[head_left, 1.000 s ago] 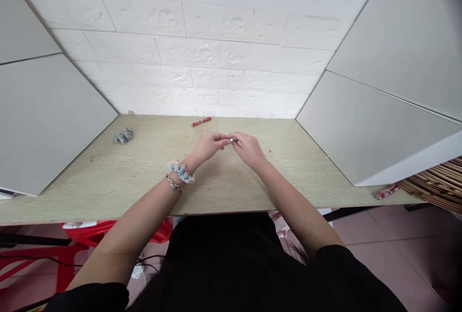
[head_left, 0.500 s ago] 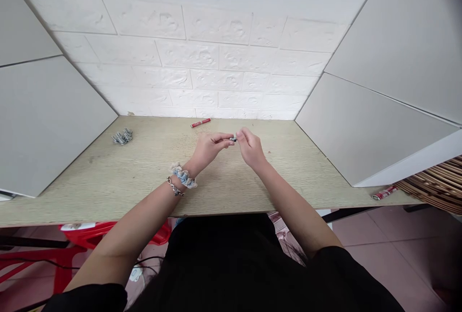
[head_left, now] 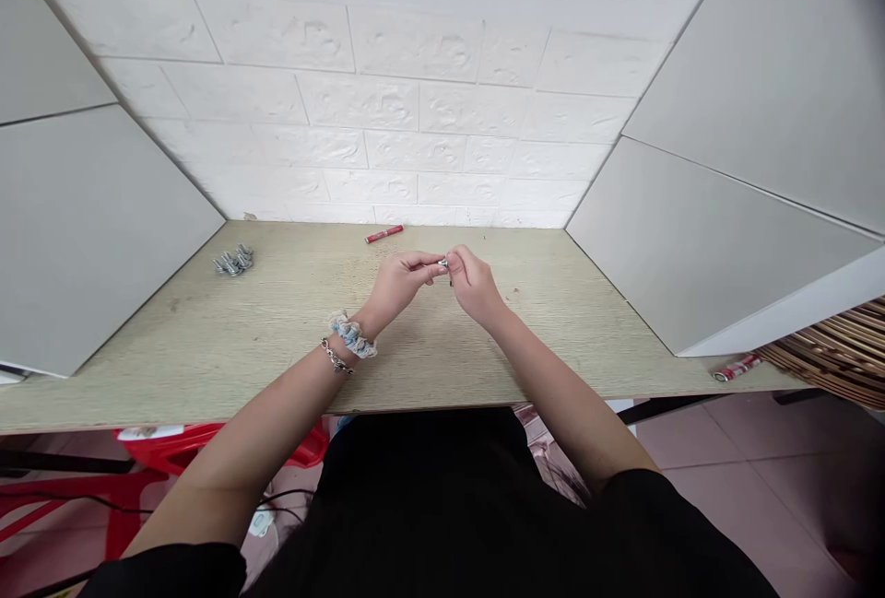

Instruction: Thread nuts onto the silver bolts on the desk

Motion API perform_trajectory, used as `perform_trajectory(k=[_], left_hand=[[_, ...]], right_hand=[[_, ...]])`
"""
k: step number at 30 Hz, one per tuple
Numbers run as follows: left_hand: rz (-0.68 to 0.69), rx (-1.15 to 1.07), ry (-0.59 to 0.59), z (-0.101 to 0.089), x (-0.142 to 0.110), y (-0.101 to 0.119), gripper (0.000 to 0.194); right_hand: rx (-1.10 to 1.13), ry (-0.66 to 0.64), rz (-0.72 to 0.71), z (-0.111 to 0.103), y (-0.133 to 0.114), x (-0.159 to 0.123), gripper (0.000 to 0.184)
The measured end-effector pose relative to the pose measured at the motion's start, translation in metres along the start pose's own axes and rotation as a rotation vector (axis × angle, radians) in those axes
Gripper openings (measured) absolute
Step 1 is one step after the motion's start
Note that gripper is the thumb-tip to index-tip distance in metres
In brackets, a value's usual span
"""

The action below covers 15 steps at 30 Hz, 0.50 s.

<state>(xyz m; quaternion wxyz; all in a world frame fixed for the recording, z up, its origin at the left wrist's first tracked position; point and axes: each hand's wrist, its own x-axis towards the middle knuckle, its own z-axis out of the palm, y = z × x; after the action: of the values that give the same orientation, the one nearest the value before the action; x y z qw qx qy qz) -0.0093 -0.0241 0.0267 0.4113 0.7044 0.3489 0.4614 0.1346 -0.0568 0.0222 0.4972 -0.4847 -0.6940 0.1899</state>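
Fingers [head_left: 437, 268] of both hands pinch what looks like a small metal piece [head_left: 444, 263].

The small metal piece [head_left: 443, 263] pinched between the left hand [head_left: 399, 283] and the right hand [head_left: 473, 283] is mostly covered by their fingertips and too small to tell what it is. Far left of the hands on the table [head_left: 207, 349], the little heap of metal parts [head_left: 234, 260] is too small to count or tell apart. The red stick [head_left: 384, 233] beyond the hands carries print too small to read. Right of the hands, at the table's near corner, a red wrapper [head_left: 737, 368] lies half under the white panel [head_left: 698, 257], and the wicker basket [head_left: 840, 354] is cut off by the picture's right edge. Below the table, the red stool [head_left: 172, 451] is partly hidden by the left forearm.
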Motion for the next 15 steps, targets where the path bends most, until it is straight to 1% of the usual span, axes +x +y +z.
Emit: perform_trajectory(k=[4, 10, 13, 15], left_hand=[[-0.025, -0.082, 0.015, -0.0003, 0.0034, -0.0036, 0.027], [-0.037, -0.111, 0.065, -0.0018, 0.0062, -0.0064, 0.029], [-0.025, -0.114, 0.077, -0.0016, 0.0070, -0.0074, 0.030], [-0.014, -0.094, 0.072, -0.0006, 0.0063, -0.0081, 0.030]], right_hand=[[0.010, -0.001, -0.041, 0.0005, 0.0010, -0.0003, 0.021], [0.095, 0.017, -0.106, 0.0038, 0.0026, 0.0004, 0.006], [0.120, 0.076, -0.125, 0.0048, 0.0046, 0.0009, 0.018], [0.136, 0.128, -0.103, 0.0034, 0.0046, 0.0011, 0.024]])
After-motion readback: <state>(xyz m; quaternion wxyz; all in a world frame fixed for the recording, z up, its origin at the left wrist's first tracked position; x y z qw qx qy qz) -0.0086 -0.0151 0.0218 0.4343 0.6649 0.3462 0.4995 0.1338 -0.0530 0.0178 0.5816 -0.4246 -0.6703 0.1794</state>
